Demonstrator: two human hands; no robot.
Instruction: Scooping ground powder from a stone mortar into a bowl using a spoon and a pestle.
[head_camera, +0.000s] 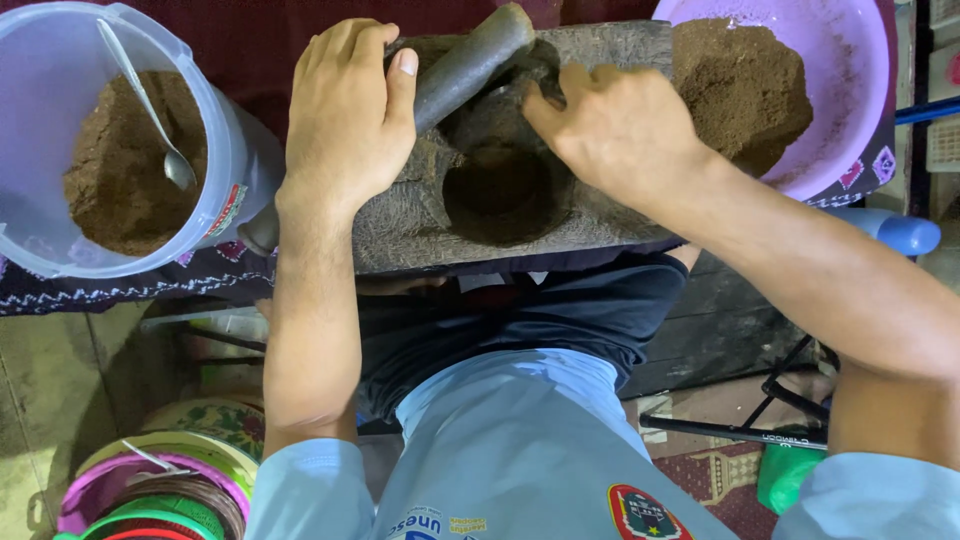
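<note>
Two hands at work: left hand (345, 110) clasping dark pestle (440, 85) at 12 o'clock, right hand (615, 130) fingering stone mortar (500, 190). Hollow nearly empty; brown powder heaped in pink bowl (860, 60) at 2 o'clock. Probably between batches.

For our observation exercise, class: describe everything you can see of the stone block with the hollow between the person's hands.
The stone block is dark grey, rough and pitted, roughly rectangular, lying flat on a patterned cloth. A round hollow is sunk in its middle, dark inside with brown residue. The left hand rests on its left part, gripping a grey pestle that lies slanted across it. The right hand reaches to the hollow's rim. A purple bowl of brown powder overlaps its right end.
</note>
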